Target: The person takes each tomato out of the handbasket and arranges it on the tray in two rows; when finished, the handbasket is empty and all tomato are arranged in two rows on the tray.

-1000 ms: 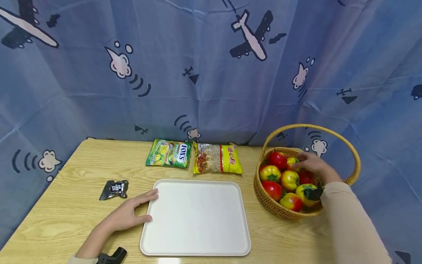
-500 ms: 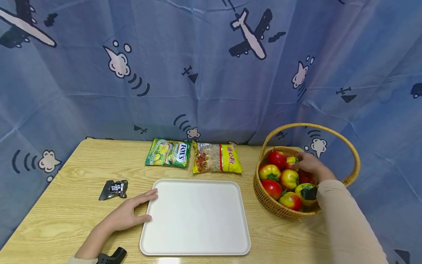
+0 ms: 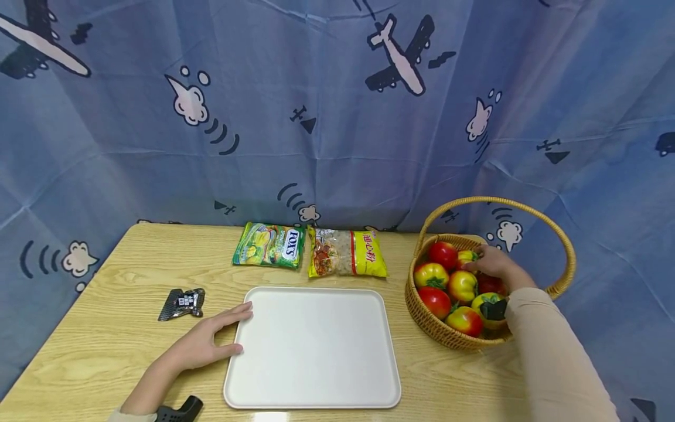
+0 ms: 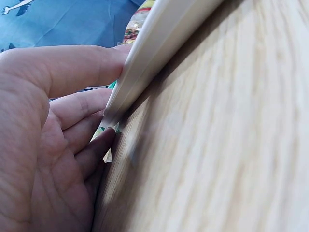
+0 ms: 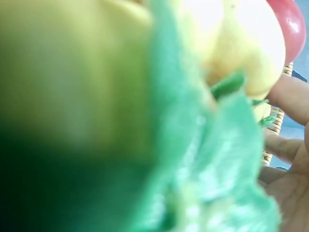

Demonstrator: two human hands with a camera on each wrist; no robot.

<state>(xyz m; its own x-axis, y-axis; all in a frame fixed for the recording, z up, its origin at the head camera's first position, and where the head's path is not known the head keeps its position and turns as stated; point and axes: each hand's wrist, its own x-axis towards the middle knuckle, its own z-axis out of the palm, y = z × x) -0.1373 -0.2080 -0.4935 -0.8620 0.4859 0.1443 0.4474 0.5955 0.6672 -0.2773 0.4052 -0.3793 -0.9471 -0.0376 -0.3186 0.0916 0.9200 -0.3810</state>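
two hands [image 3: 208, 340] [image 3: 495, 262], one tray [image 3: 316, 351], one basket [image 3: 426, 321]

Beige long sleeves, black hardware at both wrists, left hand [image 3: 211, 340] and right hand [image 3: 495, 262] bare.
Right sleeve [image 3: 559, 351]: plain, light creasing by the cuff, blocky black piece [image 3: 494, 309] at wrist. Left cuff [image 3: 130, 417]: same beige, well in from the table [image 3: 79, 351]'s left edge; black unit [image 3: 181, 409] alongside, small holes, rounded end.

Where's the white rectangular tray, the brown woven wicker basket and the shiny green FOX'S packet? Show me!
White rectangular tray [image 3: 313, 349]: head view, middle of its bare surface.
Brown woven wicker basket [image 3: 429, 324]: head view, outer side wall.
Shiny green FOX'S packet [image 3: 270, 245]: head view, printed front.
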